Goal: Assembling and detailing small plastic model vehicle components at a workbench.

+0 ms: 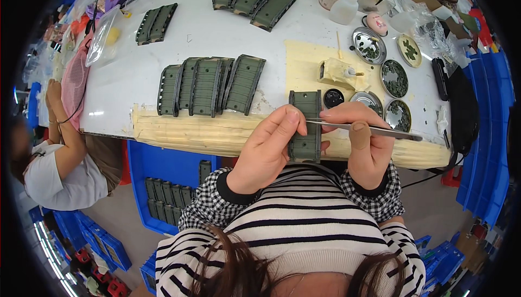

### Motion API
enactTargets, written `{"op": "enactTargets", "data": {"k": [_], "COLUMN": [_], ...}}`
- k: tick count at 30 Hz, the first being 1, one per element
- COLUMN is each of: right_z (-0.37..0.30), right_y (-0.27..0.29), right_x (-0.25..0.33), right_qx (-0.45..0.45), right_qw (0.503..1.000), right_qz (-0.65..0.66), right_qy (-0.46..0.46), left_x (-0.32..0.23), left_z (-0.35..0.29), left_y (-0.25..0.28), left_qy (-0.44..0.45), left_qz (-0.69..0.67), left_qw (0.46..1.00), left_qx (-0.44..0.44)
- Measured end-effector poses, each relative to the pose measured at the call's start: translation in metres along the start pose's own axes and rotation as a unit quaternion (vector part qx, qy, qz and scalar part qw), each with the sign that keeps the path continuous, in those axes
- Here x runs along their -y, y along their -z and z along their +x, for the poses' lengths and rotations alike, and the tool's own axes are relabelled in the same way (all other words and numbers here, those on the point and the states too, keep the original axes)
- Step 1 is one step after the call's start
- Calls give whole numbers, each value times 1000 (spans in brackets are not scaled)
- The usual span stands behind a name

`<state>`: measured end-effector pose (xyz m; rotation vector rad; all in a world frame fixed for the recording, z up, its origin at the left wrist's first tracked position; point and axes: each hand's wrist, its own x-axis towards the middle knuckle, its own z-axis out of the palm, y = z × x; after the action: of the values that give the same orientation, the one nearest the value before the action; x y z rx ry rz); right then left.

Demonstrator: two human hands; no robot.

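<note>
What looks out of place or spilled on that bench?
A small dark bit lies loose on the white tabletop, just left of the upper metal dish; it looks odd because similar dark pieces sit inside.

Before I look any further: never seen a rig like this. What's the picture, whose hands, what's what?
No robot here: these are a person's bare hands. The picture comes from a wide fisheye camera on that person's head, looking down, so straight edges bend near the rim.

The left hand is against the left side of a ribbed green piece; its exact grip is hidden. The right hand holds metal tweezers, whose tips reach the left thumb and finger.

On the white table are more green pieces and, to the right, round dishes, several with small dark green bits. Below the table is a blue bin. Another person sits at the left.
</note>
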<state>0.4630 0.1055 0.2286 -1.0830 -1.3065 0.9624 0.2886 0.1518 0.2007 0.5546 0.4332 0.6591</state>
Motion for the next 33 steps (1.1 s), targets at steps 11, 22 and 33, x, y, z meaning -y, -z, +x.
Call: {"op": "enactTargets", "data": {"k": [11,22,33], "right_z": [2,1,-4], "right_y": [0,-2,18], "right_x": [2,-3,-13], "right_qx": [23,18,-121], "right_qw": [988,986,983], "right_qz": [-136,-142,-128], "right_qy": [68,84,53], "left_x": [9,15,0], "left_z": [2,2,0], "left_y": [3,2,-16], "left_qy": [-70,-79,-113], "left_qz": [54,41,17], "left_qw": [996,996,989], "left_qx": [0,-25,-97]}}
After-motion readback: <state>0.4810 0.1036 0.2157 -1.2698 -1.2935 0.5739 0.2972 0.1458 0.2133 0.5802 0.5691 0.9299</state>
